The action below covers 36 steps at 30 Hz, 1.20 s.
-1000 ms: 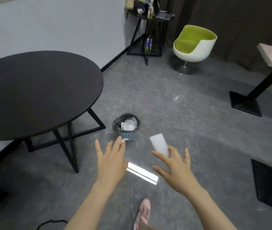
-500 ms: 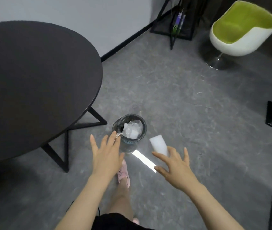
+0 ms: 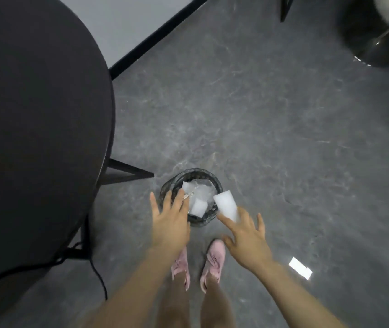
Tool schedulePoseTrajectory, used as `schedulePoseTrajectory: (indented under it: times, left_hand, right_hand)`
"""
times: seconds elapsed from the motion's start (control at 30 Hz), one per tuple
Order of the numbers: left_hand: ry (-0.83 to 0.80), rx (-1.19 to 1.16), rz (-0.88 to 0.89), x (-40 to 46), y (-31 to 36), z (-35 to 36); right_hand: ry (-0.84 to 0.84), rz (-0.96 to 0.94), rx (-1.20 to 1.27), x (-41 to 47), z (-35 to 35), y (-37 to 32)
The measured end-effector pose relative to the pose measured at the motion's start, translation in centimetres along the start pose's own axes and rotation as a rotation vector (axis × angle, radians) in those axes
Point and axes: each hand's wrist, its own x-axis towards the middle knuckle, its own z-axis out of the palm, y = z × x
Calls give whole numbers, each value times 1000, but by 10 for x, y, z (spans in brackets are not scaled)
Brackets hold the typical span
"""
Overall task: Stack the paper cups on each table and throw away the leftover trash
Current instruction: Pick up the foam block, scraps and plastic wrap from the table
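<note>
A small round trash bin point(image 3: 209, 177) with a dark liner stands on the grey floor just ahead of my feet. It holds crumpled clear plastic and white paper cups point(image 3: 198, 207). My left hand point(image 3: 171, 223) hovers over the bin's left rim, fingers stretched out, with a small shiny scrap point(image 3: 187, 197) pinched at the fingertips. My right hand point(image 3: 248, 235) is at the bin's right rim and grips a white paper cup point(image 3: 226, 205), tilted over the edge.
A round black table point(image 3: 34, 114) fills the left side, its metal legs reaching close to the bin. A black cable point(image 3: 98, 275) trails on the floor under it. A chair base point(image 3: 373, 50) stands at the far right. My pink shoes point(image 3: 212, 261) are behind the bin.
I have walked up to the bin and now look straight down on it. Both hands have come forward from short of the bin to its rims, still carrying the scrap and the cup.
</note>
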Motion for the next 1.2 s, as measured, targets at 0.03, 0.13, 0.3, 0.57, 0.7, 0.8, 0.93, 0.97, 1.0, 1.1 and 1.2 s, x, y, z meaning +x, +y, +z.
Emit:
schedulePoseTrajectory:
  times: [0.03, 0.13, 0.3, 0.57, 0.7, 0.8, 0.93, 0.97, 1.0, 1.1, 1.2]
  left_hand:
    - [-21, -12, -9, 16, 1, 17]
    - [-83, -23, -31, 60, 2, 72]
    - [-157, 16, -3, 118, 3, 164]
    - [-210, 10, -20, 172, 9, 259]
    - [-211, 24, -24, 181, 7, 258]
    - [-200, 21, -30, 176, 8, 232]
    - [-171, 1, -29, 161, 12, 169]
    - [-158, -3, -26, 157, 12, 149]
    - [-140, -8, -24, 152, 13, 126]
    - [-82, -33, -42, 134, 14, 47]
    - [-19, -62, -75, 107, 12, -48]
  right_hand:
    - [-29, -13, -10, 20, 13, 4]
    - [-134, -41, -52, 77, 61, 18]
    - [-186, -73, -85, 154, 138, 37]
    - [-166, -102, -108, 232, 218, 55]
    - [-154, -126, -118, 236, 219, 61]
    - [-149, -137, -119, 225, 196, 62]
    - [-123, -151, -108, 201, 135, 53]
    - [-112, -156, -106, 194, 115, 49]
    - [-101, -162, -110, 186, 91, 44]
    - [-114, -183, -129, 158, 7, 29]
    - [-184, -229, -160, 122, -96, 6]
